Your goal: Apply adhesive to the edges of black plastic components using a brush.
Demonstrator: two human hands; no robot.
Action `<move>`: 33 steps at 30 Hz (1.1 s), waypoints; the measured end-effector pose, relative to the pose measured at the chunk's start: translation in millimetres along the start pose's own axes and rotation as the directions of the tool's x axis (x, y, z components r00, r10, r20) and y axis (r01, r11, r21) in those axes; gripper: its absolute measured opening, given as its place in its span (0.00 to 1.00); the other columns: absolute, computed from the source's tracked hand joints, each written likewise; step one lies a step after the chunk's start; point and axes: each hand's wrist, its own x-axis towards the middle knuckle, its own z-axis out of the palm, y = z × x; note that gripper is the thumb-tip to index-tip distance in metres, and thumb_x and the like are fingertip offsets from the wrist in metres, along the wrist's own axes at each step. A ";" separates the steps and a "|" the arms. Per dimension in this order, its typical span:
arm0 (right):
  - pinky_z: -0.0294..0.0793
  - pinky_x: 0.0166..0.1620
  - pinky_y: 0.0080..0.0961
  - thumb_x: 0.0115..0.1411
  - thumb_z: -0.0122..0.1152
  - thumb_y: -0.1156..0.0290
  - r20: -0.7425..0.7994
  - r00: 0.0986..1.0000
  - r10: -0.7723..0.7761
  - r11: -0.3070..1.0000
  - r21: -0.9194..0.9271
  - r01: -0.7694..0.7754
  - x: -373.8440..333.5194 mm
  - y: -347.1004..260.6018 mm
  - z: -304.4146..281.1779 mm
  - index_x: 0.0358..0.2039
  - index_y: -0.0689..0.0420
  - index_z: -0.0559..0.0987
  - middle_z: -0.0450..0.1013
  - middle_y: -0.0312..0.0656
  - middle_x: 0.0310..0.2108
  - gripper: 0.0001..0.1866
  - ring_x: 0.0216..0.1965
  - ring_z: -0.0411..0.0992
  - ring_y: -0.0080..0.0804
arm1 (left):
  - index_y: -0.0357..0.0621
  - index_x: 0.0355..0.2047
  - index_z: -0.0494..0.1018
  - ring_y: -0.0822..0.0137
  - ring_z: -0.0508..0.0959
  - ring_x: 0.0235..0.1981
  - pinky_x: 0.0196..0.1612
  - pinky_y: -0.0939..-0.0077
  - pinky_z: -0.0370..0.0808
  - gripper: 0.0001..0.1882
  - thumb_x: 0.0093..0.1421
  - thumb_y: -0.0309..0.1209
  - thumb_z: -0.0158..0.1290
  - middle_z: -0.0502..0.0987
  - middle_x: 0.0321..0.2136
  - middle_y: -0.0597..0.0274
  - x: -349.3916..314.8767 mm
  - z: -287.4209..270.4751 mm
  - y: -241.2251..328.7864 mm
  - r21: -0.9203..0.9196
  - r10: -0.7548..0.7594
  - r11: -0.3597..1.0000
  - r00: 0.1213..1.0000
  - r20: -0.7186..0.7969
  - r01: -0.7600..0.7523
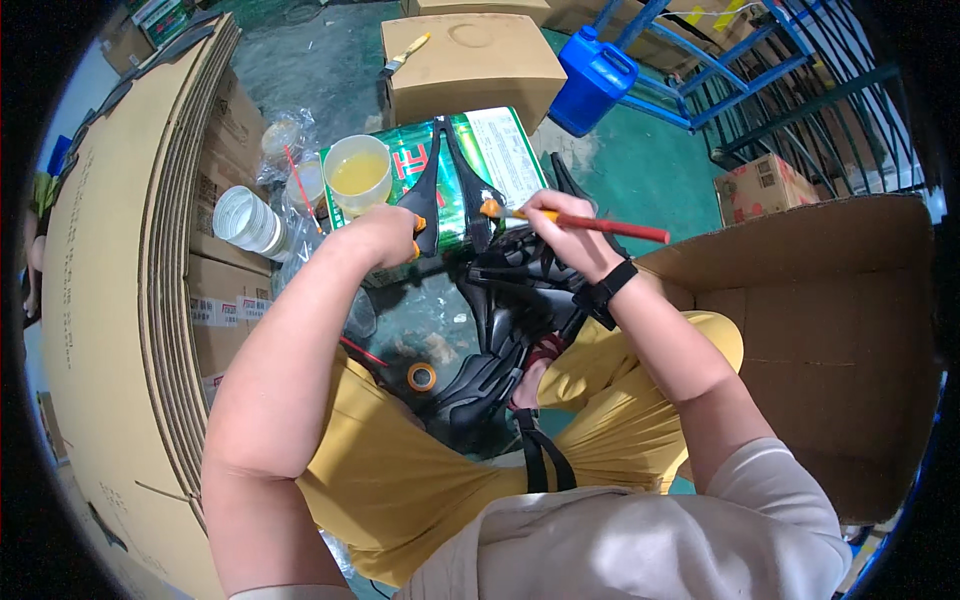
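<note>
My left hand (pixel 383 236) is closed on one arm of a glossy black V-shaped plastic part (pixel 426 182), with orange coverings on its fingertips. The part lies over a green printed box (pixel 396 137), its narrow end pointing away from me. In my right hand (pixel 572 238) is a paintbrush (pixel 625 229) with a red handle. Its bristles touch the part's right arm, where a small pale spot shows. Left of the part, a translucent cup (pixel 360 172) of yellowish liquid stands on the box. More black plastic parts (pixel 490 375) are heaped below my hands, between my legs.
Stacked white cups (pixel 248 222) and clear plastic bags lie at left, beside flattened cardboard (pixel 120 260). A cardboard box (pixel 470 65) with another brush (pixel 410 52) on it stands ahead. A blue jerrycan (pixel 592 85) is beyond. An open carton (pixel 810 340) sits at right; a tape roll (pixel 422 377) lies on the floor.
</note>
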 end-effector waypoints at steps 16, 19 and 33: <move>0.68 0.30 0.30 0.57 0.54 0.66 0.143 0.977 -0.159 0.986 0.080 0.149 41.8 -39.8 47.0 0.29 0.60 0.75 0.71 0.46 0.23 0.10 0.26 0.71 0.37 | 0.36 0.44 0.72 0.58 0.77 0.38 0.40 0.69 0.72 0.17 0.52 0.23 0.47 0.78 0.35 0.48 -70.1 -46.3 -31.5 -0.259 0.027 0.965 0.996 -0.091 -0.050; 0.67 0.30 0.31 0.55 0.53 0.68 0.241 0.936 -0.256 0.966 0.041 0.254 29.8 -39.6 53.0 0.27 0.61 0.73 0.70 0.48 0.22 0.09 0.24 0.69 0.43 | 0.35 0.46 0.71 0.60 0.77 0.38 0.40 0.69 0.72 0.18 0.53 0.21 0.46 0.77 0.37 0.50 -82.3 -45.3 -42.2 -0.280 0.043 0.956 0.987 -0.157 -0.086; 0.69 0.33 0.29 0.55 0.51 0.69 0.413 0.898 -0.153 0.987 0.098 0.124 20.7 -39.3 41.0 0.25 0.62 0.73 0.71 0.45 0.22 0.09 0.26 0.71 0.35 | 0.37 0.48 0.70 0.62 0.76 0.36 0.42 0.72 0.72 0.18 0.55 0.23 0.49 0.77 0.37 0.52 -90.1 -44.2 -64.0 -0.312 0.086 0.938 0.974 -0.210 -0.150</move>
